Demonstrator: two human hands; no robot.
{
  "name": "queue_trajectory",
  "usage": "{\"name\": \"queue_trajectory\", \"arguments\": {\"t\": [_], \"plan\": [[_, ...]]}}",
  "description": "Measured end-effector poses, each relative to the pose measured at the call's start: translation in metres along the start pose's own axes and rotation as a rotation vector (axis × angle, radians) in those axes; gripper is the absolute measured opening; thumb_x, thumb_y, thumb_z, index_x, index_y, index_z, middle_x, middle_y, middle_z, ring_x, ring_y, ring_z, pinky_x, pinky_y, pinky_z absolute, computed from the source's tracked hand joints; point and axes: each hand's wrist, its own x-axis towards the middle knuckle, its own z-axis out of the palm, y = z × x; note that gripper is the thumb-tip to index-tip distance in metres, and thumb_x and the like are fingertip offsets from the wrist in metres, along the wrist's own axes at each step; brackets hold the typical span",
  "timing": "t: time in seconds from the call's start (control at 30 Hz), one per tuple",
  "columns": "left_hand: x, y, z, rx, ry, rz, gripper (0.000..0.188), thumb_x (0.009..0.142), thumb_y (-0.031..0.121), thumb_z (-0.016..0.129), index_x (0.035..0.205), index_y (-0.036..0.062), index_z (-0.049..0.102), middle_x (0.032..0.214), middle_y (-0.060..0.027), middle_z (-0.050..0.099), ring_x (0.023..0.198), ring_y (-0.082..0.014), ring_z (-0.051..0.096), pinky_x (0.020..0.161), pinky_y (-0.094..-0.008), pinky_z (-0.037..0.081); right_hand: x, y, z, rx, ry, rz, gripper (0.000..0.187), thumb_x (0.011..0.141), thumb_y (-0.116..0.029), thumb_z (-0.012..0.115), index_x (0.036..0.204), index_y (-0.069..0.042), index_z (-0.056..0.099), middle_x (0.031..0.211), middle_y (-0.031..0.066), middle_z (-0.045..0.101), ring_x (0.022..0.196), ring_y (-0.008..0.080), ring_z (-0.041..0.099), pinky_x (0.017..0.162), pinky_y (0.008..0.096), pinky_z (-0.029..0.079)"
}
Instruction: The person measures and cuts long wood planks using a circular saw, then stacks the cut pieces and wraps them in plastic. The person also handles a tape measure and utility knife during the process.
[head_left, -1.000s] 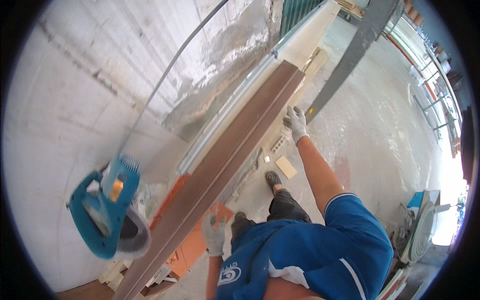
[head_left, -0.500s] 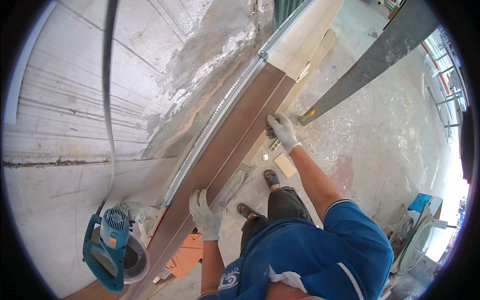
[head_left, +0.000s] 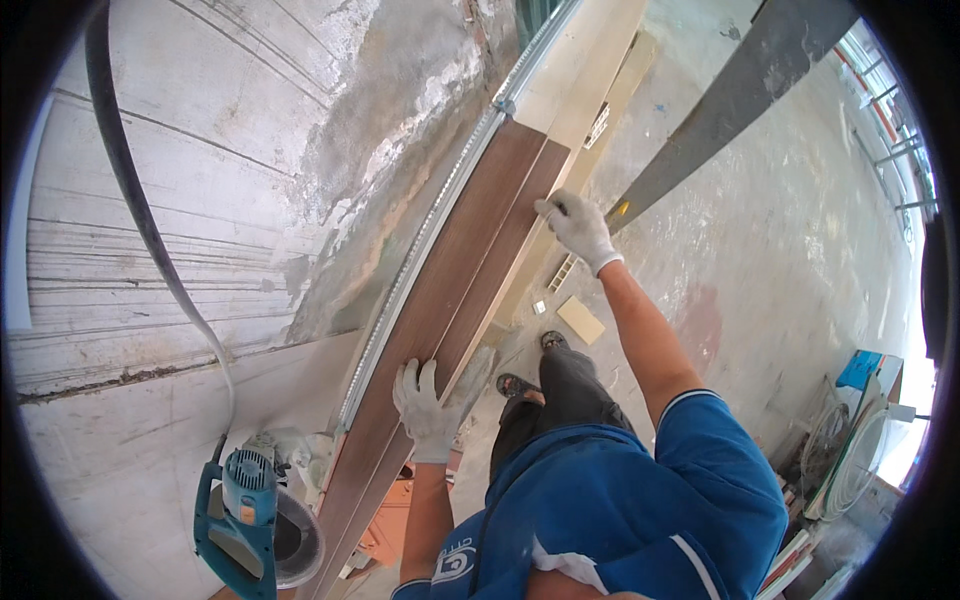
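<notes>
A long brown board with a groove along its length lies diagonally on a bench, against a toothed metal rail. My left hand, in a pale work glove, rests on the board with its fingers spread. My right hand, gloved too, is at the board's right edge near its far end. Its fingers are curled closed, and whether anything is in them is hidden. Beyond the board's far end, the pale bench top shows.
A teal power saw stands at the lower left, its cord running up along the stained wall. A grey metal post rises at the right. On the floor lie a beige tile-like piece and an orange case.
My right hand has moved up along the board's edge toward its far end, and its fingers have curled in. My left hand stays on the board. The whole view has shifted slightly.
</notes>
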Motion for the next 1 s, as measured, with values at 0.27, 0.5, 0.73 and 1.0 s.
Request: {"name": "queue_trajectory", "arguments": {"t": [0.27,0.5,0.73,1.0], "plan": [[0.009,0.019,0.003,0.094,0.017,-0.089,0.064,0.074,0.034,0.081,0.128,0.0091,0.057,0.136,-0.0192,0.050,0.131,-0.0428,0.043,0.108,-0.0572,0.035,0.123,-0.004,-0.026,-0.054,0.223,-0.180,0.033,0.093,-0.037,0.064,0.106,-0.008,0.071,0.102,0.0161,0.071,0.096,0.0344,0.068,0.084,0.0437,0.052],[0.059,0.048,0.016,0.132,0.016,-0.259,0.084,0.070,0.031,0.083,0.143,0.0117,0.046,0.147,-0.0206,0.043,0.139,-0.0443,0.036,0.113,-0.0569,0.031,0.146,0.008,0.005,0.067,0.120,-0.109,0.027,0.089,-0.035,0.069,0.104,-0.014,0.075,0.103,0.0107,0.070,0.101,0.0315,0.064,0.089,0.0426,0.049],[0.070,0.042,0.021,0.158,-0.037,-0.314,0.097,0.065,0.031,0.088,0.149,0.0130,0.041,0.149,-0.0236,0.041,0.139,-0.0449,0.035,0.114,-0.0540,0.031,0.146,0.011,0.006,0.057,0.159,-0.131,0.025,0.088,-0.034,0.070,0.102,-0.015,0.076,0.101,0.0106,0.071,0.100,0.0331,0.063,0.089,0.0434,0.049],[0.072,0.039,0.023,0.125,-0.044,-0.308,0.098,0.064,0.037,0.087,0.148,0.0129,0.042,0.151,-0.0209,0.040,0.140,-0.0451,0.033,0.115,-0.0563,0.028,0.148,0.011,-0.011,0.042,0.044,-0.163,0.026,0.089,-0.032,0.068,0.105,-0.012,0.074,0.104,0.0126,0.071,0.098,0.0339,0.065,0.086,0.0432,0.051]]}}
